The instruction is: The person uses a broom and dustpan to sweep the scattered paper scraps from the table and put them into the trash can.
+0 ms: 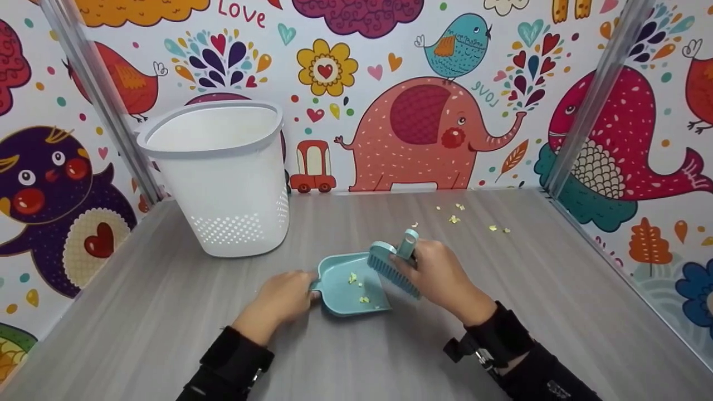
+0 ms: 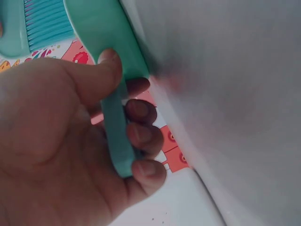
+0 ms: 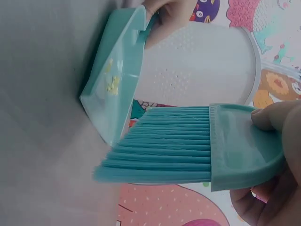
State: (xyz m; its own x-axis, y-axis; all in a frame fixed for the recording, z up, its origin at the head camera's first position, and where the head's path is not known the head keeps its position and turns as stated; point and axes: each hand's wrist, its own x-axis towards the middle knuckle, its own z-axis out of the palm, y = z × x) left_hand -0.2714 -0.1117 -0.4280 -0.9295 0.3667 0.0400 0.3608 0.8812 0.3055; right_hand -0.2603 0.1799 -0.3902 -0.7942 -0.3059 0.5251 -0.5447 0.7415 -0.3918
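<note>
My left hand (image 1: pixel 284 295) grips the handle of a teal dustpan (image 1: pixel 336 298) on the grey table. In the left wrist view, fingers and thumb wrap round the dustpan handle (image 2: pixel 115 132). Small yellow scraps (image 1: pixel 353 277) lie inside the pan. My right hand (image 1: pixel 445 281) holds a teal hand brush (image 1: pixel 384 249) at the pan's open edge. The bristles (image 3: pixel 164 146) point down toward the table, and in the right wrist view their tips hang just off the pan's lip. That view shows the right thumb (image 3: pixel 265 117) pressed on the brush head.
A white bin (image 1: pixel 223 184) with a grey rim stands at the back left. Several more yellow scraps (image 1: pixel 454 219) are scattered on the table (image 1: pixel 501 267) toward the back right. Walls with cartoon animals (image 1: pixel 418 139) enclose the back and sides.
</note>
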